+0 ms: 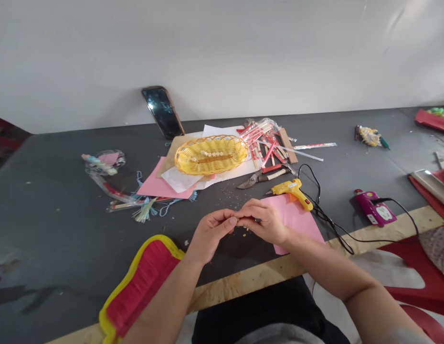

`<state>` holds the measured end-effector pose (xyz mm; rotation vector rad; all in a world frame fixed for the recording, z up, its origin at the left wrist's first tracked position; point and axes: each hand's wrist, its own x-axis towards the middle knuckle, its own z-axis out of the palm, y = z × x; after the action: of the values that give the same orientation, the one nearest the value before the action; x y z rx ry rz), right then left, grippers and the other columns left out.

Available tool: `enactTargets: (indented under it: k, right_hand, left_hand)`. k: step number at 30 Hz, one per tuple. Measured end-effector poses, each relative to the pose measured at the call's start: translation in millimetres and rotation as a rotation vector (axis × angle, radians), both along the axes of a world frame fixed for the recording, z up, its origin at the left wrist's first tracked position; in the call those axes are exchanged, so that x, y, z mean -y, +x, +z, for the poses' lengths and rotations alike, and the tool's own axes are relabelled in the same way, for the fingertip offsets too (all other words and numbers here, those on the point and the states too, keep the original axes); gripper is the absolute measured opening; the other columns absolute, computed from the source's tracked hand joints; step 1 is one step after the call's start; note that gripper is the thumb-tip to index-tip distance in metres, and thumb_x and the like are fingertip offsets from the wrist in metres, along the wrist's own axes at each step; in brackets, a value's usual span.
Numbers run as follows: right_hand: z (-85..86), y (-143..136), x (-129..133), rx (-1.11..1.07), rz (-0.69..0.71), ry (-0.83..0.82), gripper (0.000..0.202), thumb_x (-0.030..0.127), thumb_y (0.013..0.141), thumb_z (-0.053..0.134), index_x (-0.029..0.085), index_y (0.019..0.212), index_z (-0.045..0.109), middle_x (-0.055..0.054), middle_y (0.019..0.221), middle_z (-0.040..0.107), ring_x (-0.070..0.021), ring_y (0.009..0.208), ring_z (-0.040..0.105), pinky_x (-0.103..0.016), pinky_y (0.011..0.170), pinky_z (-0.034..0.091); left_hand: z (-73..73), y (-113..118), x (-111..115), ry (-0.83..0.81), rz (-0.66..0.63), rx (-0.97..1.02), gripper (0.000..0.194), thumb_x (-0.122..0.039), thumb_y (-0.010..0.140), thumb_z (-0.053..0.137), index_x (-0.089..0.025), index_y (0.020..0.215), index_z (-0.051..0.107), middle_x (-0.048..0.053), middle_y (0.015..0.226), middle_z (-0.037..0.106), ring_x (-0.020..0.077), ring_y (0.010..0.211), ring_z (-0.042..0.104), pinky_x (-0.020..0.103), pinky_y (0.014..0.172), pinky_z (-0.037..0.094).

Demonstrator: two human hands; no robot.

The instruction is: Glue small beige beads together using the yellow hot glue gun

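Note:
My left hand (215,232) and my right hand (260,220) meet over the front of the grey table, fingertips pinched together. Something small and brownish sits between them, mostly hidden by the fingers, so its kind does not show. Small pale crumbs lie on the table just below. Under my right wrist is a sheet of pink paper (301,224). Beyond that hand rests a yellow glue gun (291,189), its nozzle pointing left. Pruning shears (259,177) lie behind it. A yellow woven basket (182,165) holding a thin brown stick with whitish bits stands farther back.
A phone (163,112) leans against the wall. Wrapped chopsticks (268,141) are heaped right of the basket. A purple power socket (375,209) with black cords sits at right. Tassels (146,210) lie at left, and a red, yellow-edged piece (139,282) lies near my left forearm.

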<state>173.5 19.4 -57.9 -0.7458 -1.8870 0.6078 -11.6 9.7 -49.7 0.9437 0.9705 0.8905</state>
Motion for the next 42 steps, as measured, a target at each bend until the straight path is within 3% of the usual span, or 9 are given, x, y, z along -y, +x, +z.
enactTargets:
  k: [14, 22, 32, 37, 42]
  right_hand:
    - [1.4, 1.0, 1.3, -0.023, -0.012, 0.018, 0.012, 0.019, 0.095, 0.066, 0.019, 0.106, 0.072, -0.006, 0.088, 0.072, -0.0146, 0.081, 0.071, -0.025, 0.074, 0.062]
    - [-1.8, 0.0, 0.1, -0.049, -0.007, 0.009, 0.01, 0.022, 0.095, 0.067, 0.02, 0.103, 0.073, -0.006, 0.087, 0.073, -0.0145, 0.079, 0.071, -0.025, 0.072, 0.062]
    - [-3.7, -3.8, 1.3, -0.157, 0.022, -0.125, 0.008, 0.024, 0.092, 0.071, 0.021, 0.099, 0.076, -0.004, 0.085, 0.074, -0.0141, 0.077, 0.071, -0.025, 0.069, 0.061]
    - [-1.1, -1.9, 2.2, -0.111, -0.011, -0.054, 0.014, 0.021, 0.093, 0.07, 0.021, 0.106, 0.072, -0.005, 0.088, 0.073, -0.0139, 0.077, 0.069, -0.024, 0.066, 0.059]
    - [4.2, -1.1, 2.7, -0.069, -0.063, -0.01, 0.001, 0.02, 0.093, 0.069, 0.02, 0.093, 0.069, -0.004, 0.08, 0.07, -0.0139, 0.074, 0.067, -0.025, 0.066, 0.058]
  left_hand:
    - [-1.9, -0.3, -0.2, -0.026, 0.054, 0.035, 0.037, -0.05, 0.065, 0.089, -0.017, 0.078, 0.08, 0.001, 0.065, 0.063, 0.0108, 0.062, 0.049, 0.024, 0.062, 0.038]
    - [-2.3, -0.1, -0.6, 0.01, 0.026, 0.008, 0.031, -0.047, 0.069, 0.087, -0.017, 0.075, 0.079, 0.001, 0.065, 0.062, 0.0108, 0.064, 0.049, 0.024, 0.063, 0.038]
    - [-2.6, -0.2, 0.7, 0.001, 0.04, 0.03, 0.032, -0.047, 0.069, 0.087, -0.017, 0.072, 0.078, 0.0, 0.065, 0.061, 0.0101, 0.062, 0.047, 0.024, 0.061, 0.036]
    - [-1.1, 0.9, 0.1, -0.011, 0.056, 0.021, 0.032, -0.047, 0.067, 0.089, -0.017, 0.074, 0.079, 0.001, 0.065, 0.063, 0.0108, 0.063, 0.049, 0.024, 0.062, 0.039]
    - [-3.0, 1.0, 0.7, 0.025, 0.09, -0.03, 0.034, -0.049, 0.066, 0.088, -0.018, 0.077, 0.078, 0.002, 0.069, 0.066, 0.0108, 0.062, 0.05, 0.023, 0.06, 0.04]
